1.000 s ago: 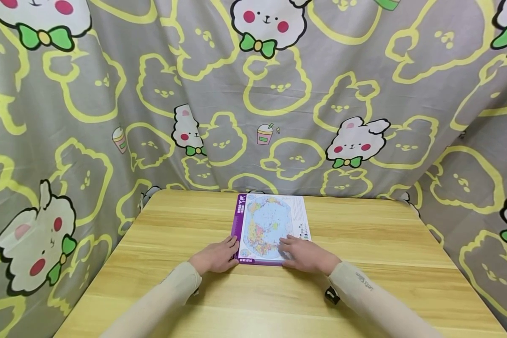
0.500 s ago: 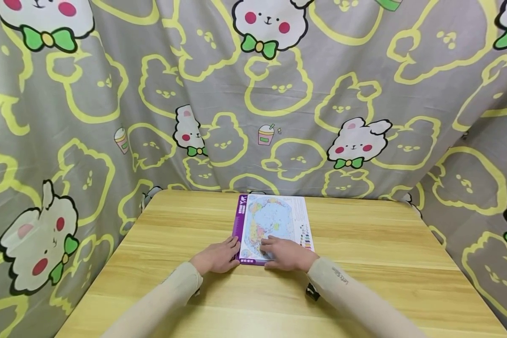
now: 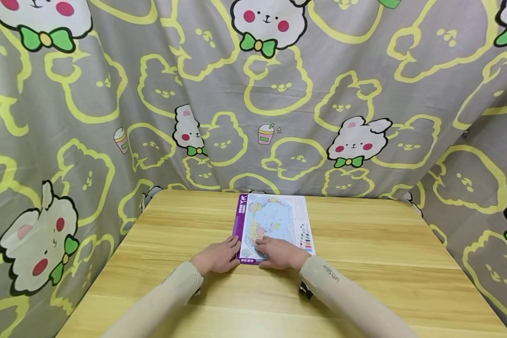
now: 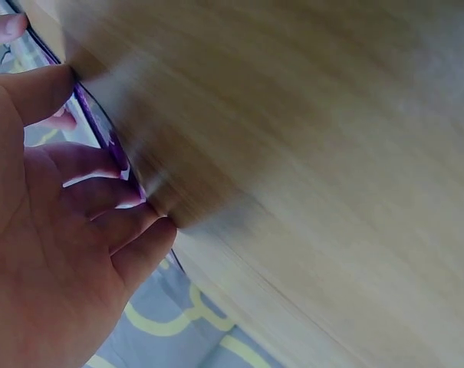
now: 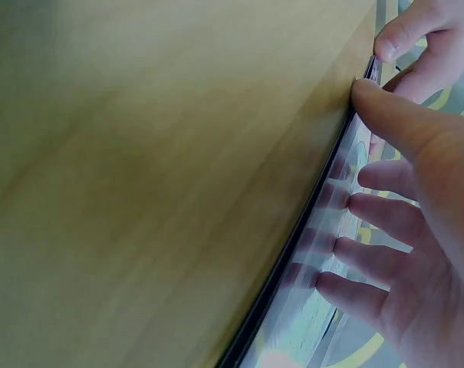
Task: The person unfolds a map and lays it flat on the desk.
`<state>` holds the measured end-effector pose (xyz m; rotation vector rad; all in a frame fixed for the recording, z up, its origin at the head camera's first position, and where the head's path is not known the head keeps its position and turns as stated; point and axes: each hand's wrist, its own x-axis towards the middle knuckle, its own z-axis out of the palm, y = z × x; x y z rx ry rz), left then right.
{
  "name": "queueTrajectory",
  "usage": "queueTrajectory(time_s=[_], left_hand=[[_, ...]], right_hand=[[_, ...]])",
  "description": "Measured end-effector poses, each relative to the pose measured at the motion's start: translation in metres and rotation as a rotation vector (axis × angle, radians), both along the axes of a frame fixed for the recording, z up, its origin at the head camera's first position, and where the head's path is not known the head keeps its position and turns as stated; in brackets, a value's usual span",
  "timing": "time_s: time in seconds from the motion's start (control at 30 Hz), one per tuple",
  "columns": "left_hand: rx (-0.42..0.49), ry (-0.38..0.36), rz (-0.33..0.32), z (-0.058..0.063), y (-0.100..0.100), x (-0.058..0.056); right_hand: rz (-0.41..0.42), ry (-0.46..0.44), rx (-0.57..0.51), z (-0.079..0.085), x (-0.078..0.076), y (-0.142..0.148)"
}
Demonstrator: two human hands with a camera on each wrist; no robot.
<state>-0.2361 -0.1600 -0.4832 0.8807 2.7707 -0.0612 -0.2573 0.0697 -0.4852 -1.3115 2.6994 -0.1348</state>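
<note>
A flat, glossy world map board [image 3: 274, 213] with a purple left and near border lies on the wooden table. My left hand [image 3: 217, 256] rests at its left edge near the front corner, fingers extended. In the left wrist view, this hand's [image 4: 70, 222] fingertips meet the table beside the purple edge. My right hand [image 3: 282, 254] lies over the lower part of the map, its thumb by the near edge. The right wrist view shows its fingers [image 5: 385, 222] fairly straight, their tips on the shiny surface, which mirrors them.
The wooden table [image 3: 376, 253] extends to both sides of the board and in front of it. A grey curtain [image 3: 295, 94] with yellow outlines and rabbit faces hangs behind and along both sides. A dark strap [image 3: 305, 291] shows under the right wrist.
My right hand has slid left across the map's lower part, toward the left hand, uncovering the colour bars at its right side. The left hand has stayed at the left edge.
</note>
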Motion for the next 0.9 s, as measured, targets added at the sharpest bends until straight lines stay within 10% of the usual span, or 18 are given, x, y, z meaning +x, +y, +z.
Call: queueTrajectory(time_s=[0.9], left_hand=[[-0.006, 0.021, -0.017, -0.0022, -0.0024, -0.0008]], right_hand=[[0.094, 0.07, -0.035, 0.0002, 0.0018, 0.0021]])
